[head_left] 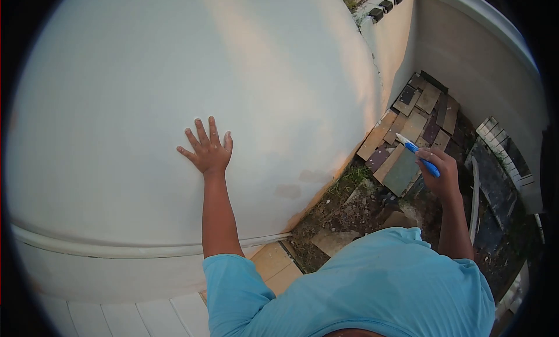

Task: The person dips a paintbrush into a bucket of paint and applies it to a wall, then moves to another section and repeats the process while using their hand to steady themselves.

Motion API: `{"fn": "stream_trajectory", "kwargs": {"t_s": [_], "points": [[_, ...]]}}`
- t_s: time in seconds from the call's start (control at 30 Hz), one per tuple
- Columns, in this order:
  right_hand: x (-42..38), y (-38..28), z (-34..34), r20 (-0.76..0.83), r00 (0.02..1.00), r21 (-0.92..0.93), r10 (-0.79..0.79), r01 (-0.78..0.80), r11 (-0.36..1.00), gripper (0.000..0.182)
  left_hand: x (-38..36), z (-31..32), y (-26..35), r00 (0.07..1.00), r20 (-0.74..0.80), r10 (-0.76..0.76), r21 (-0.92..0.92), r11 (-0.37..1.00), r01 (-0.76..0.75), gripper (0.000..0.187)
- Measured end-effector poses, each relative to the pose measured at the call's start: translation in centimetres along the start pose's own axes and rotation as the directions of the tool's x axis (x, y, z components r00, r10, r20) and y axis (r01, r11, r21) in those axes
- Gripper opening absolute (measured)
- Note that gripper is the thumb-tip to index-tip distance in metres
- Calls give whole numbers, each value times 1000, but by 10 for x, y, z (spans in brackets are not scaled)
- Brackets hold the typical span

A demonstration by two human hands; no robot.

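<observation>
My left hand (211,155) lies with its fingers spread against a large white wall (116,116), and nothing is in it. Out to the right, my right hand (441,169) is closed round a small paintbrush (412,148) with a blue handle. The brush's pale, tapered tip points up and to the left, apart from the wall. Behind it, lower down, lies a pile of flat tiles (414,125). Two brownish patches (287,191) mark the wall between my hands.
A ledge (116,251) runs along the lower left of the wall. Beige floor tiles (273,261) border bare soil (332,217) with grass tufts. Dark slabs (495,183) lean at the far right, near another wall (471,57). Small dark blocks (385,6) top the wall corner.
</observation>
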State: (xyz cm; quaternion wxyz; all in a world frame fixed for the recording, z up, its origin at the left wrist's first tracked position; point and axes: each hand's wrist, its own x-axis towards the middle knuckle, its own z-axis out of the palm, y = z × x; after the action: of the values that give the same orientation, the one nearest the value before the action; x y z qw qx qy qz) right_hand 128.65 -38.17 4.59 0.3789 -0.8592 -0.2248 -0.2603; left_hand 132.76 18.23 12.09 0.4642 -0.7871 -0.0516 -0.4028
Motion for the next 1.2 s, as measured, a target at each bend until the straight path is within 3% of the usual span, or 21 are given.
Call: {"fn": "stream_trajectory", "kwargs": {"t_s": [0.07, 0.1, 0.17, 0.27, 0.4, 0.5, 0.6, 0.67, 0.8, 0.9, 1.2], "points": [[8, 8, -3, -35, 999, -19, 7, -8, 1000, 24, 2, -6, 2, 997, 73, 3, -81, 997, 3, 84], [11, 14, -3, -67, 998, 43, 11, -8, 999, 23, 9, -7, 3, 999, 40, 27, -86, 996, -24, 84], [1, 23, -6, -97, 994, 117, 42, -30, 993, 23, 8, -14, -1, 987, 156, 48, -108, 994, -31, 87], [-12, 41, -10, -102, 993, 54, 63, -58, 997, 22, 43, -28, 2, 990, 123, 73, -73, 995, -64, 87], [-3, 74, -15, -91, 976, 12, 196, -196, 981, 18, 155, -32, 12, 982, -8, 187, -8, 982, -187, 89], [13, 94, -8, -107, 967, 44, 232, -228, 973, 17, 233, -54, 24, 991, 5, 132, 37, 991, -132, 87], [24, 108, 5, -107, 967, 63, 231, -225, 972, 16, 271, -71, 57, 992, 116, 46, 147, 987, -63, 86], [27, 109, 11, -68, 974, 68, 216, -211, 975, 15, 272, -85, 74, 990, 137, -28, 199, 980, 0, 86], [59, 128, 30, -29, 984, 104, 176, -172, 980, 15, 274, -71, 121, 987, 158, 16, 160, 986, -42, 88], [87, 138, 40, 71, 984, 89, 161, -167, 982, 15, 267, -46, 159, 988, 0, 155, 15, 988, -155, 89], [96, 138, 52, 87, 980, 107, 178, -186, 977, 16, 221, -29, 231, 912, 115, 393, 13, 918, -397, 72]]}}
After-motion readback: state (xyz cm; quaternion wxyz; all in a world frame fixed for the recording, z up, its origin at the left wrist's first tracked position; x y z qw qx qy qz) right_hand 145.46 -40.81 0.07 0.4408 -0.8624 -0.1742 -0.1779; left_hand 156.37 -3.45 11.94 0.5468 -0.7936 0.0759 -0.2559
